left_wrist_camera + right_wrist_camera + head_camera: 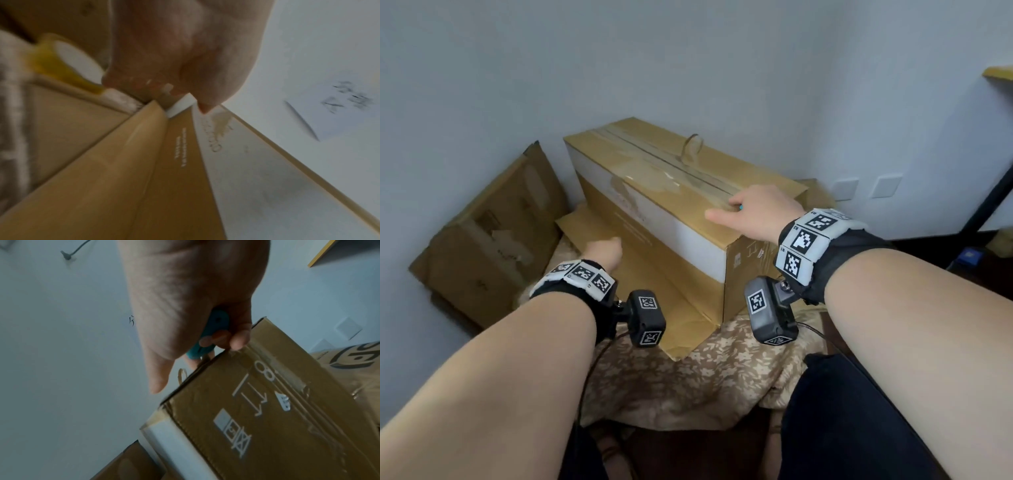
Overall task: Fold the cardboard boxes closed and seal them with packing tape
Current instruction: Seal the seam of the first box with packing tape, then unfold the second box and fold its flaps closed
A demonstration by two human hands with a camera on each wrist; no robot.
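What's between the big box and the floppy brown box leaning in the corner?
In the head view, the left hand over a flat cardboard sheet fills the gap between the big box and the leaning box.

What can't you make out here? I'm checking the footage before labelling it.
- Left hand fingers: head view, hidden behind its knuckles; the left wrist view is blurred, so its grip is unclear.
- Blue tool: right wrist view, mostly covered by the right hand.
- Tape roll: blurred.
- Box far side: hidden.
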